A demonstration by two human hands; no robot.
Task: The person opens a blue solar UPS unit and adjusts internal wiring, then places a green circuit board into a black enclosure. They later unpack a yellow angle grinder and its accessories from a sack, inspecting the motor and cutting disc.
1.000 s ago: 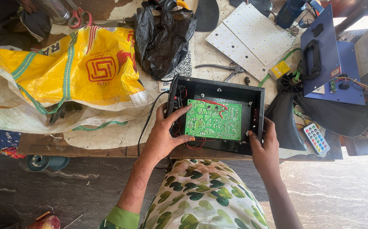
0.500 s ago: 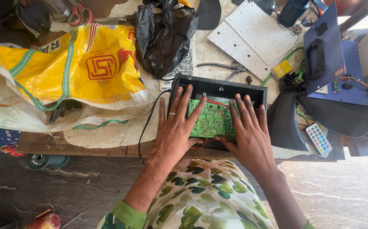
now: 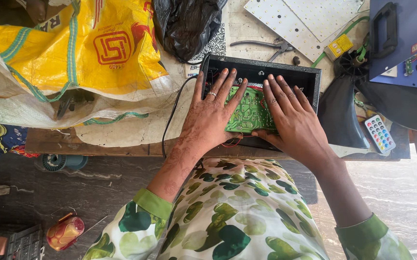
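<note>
At the near edge of the counter [image 3: 136, 137] sits a black open case [image 3: 314, 79], and inside it lies a green circuit board [image 3: 248, 113]; both hands rest flat on that board. The left hand [image 3: 211, 115] lies on the board's left part, fingers spread and pointing far, a ring on one finger; its grip is open, palm down, clasping nothing. The right hand [image 3: 292, 118] lies just beside it on the board's right part, fingers likewise stretched toward the case's far wall; its grip is open too, pressed flat. Red wires [image 3: 231, 143] curl out from under the board at the near side, between the two wrists; a black cable [image 3: 170, 120] runs from the case's left side toward the near edge of the counter. To the left lies a yellow woven sack [image 3: 83, 53]; far of the case, a black plastic bag [image 3: 184, 24], a pair of pliers [image 3: 266, 45] and a white perforated panel [image 3: 295, 19]. To the right, a small white remote [image 3: 379, 134] lies near a blue box [image 3: 401, 43].
</note>
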